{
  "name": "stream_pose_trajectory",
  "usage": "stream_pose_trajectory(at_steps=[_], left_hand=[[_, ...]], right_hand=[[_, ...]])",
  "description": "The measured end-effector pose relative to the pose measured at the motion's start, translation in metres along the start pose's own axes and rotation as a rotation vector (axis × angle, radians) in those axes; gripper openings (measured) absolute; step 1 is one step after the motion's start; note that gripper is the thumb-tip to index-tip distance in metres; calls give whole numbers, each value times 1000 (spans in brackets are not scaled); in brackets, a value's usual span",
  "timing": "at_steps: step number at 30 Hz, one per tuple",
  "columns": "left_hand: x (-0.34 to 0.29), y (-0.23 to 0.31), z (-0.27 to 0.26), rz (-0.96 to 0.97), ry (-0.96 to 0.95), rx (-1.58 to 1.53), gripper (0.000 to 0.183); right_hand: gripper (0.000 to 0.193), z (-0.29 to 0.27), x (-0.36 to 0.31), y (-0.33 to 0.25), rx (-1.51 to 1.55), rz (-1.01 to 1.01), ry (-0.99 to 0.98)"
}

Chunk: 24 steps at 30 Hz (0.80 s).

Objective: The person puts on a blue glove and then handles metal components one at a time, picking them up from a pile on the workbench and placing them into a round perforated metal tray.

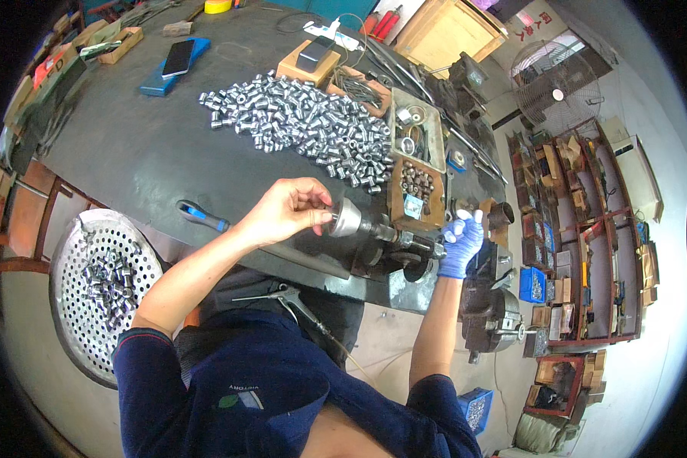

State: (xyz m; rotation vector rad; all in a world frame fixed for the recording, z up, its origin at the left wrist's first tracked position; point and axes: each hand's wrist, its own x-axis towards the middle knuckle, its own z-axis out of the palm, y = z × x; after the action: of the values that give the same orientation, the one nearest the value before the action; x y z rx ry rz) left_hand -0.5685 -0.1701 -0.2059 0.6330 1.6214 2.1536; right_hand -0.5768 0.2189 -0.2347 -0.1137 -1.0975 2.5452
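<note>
My bare left hand (pixel 296 208) has its thumb and fingers pinched together at the wide face of a silver cone-shaped metal head (pixel 346 218). Whatever small piece sits between those fingertips is too hidden to name. From the cone a dark metal spindle (pixel 382 231) runs right along the bench's near edge. At its far end is my right hand (pixel 462 243), in a blue glove with pale fingertips. Its fingers are curled in; what they hold cannot be made out. Beyond the left hand spreads a large heap of short shiny metal sleeves (pixel 301 126).
A perforated metal pan (pixel 67 305) with more sleeves stands at the left. On the bench (pixel 130 145) lie a blue-black handled tool (pixel 203 216) and a phone (pixel 179 59). A wooden box (pixel 417 221) of brownish parts sits behind the spindle. An air gun (pixel 288 298) hangs below; a vise (pixel 496 313) is right.
</note>
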Motion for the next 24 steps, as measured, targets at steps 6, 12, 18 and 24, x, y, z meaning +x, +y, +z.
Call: stream_pose_trajectory(at_steps=[6,12,18,24], left_hand=[[0,0,-3,16,10,-28,13],[2,-1,-1,60,-12,10,15],[4,-3,2,157,12,113,12],[5,-2,1,53,-1,30,12]], right_hand=[[29,-43,-13,43,-251,65,150],[44,-34,-109,12,-14,196,174],[45,10,-117,-31,-61,-17,-62],[44,8,-113,-27,-13,-24,-44]])
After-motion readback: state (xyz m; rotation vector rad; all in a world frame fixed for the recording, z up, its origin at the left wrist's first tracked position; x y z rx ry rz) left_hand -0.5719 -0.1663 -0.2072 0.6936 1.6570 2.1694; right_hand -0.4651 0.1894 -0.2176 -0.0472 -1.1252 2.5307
